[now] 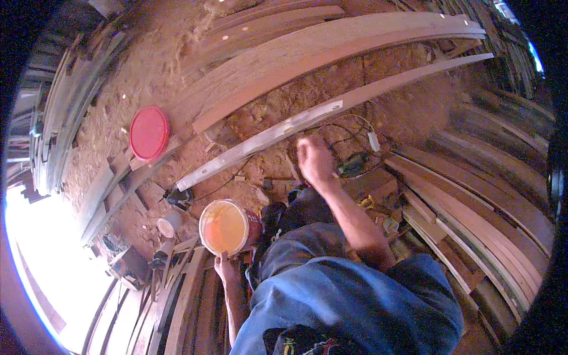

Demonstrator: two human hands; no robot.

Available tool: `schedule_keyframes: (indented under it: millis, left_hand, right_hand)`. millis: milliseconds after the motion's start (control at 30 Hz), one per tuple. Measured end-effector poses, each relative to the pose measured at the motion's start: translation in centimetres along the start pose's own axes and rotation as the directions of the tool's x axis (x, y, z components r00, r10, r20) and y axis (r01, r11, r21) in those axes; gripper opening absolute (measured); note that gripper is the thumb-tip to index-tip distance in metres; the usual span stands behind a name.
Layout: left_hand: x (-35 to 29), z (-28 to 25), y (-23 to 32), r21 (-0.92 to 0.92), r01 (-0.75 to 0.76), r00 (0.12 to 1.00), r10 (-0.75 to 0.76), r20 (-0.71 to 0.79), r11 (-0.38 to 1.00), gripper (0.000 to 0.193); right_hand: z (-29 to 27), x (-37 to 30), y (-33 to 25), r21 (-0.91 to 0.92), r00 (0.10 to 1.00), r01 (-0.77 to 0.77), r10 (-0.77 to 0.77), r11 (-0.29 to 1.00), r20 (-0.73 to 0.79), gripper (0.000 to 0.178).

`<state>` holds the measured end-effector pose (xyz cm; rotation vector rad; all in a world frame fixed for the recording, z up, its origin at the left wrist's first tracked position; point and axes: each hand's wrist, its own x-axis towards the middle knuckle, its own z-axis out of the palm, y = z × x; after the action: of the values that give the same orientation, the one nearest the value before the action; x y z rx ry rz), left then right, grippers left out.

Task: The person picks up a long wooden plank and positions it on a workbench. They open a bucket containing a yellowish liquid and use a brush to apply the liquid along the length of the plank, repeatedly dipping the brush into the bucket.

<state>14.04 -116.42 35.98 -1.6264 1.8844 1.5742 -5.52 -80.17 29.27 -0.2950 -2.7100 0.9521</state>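
Left hand (225,267), fingers closed on rim of round white-and-red plastic bucket (254,228), lower left of centre. Right hand (316,162), centre, blurred, loosely curled; can't tell if holding anything. Long part-white wooden board (260,143) near it.

Red lid (149,134), blue shirt (331,296), white-rimmed bucket (253,229), seemingly orange inside.

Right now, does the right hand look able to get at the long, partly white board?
Probably yes: the board lies just beyond the right hand, with nothing bulky showing between them. Whether that hand holds anything is too blurred to tell.
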Motion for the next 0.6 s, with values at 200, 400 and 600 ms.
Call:
schedule_keyframes:
  millis: [200,400,600]
  left_hand:
    - [1.6,-1.6,-1.0,-0.099,-0.031,0.999,0.035,0.04,0.995,0.015]
    - [2.3,-3.9,-2.1,-0.19,-0.145,0.987,0.156,0.048,0.971,0.013]
    - [3.7,-6.6,-1.9,0.031,-0.116,0.992,0.117,-0.049,0.993,0.015]
  right_hand:
    - [3.2,-2.9,-5.1,0.107,0.993,-0.061,0.049,0.992,0.104,0.008]
    - [-0.5,0.3,1.6,-0.007,0.964,-0.138,0.133,0.99,-0.229,0.006]
    - [9.1,-6.0,-9.8,0.007,0.99,0.036,-0.037,0.999,0.139,0.003]
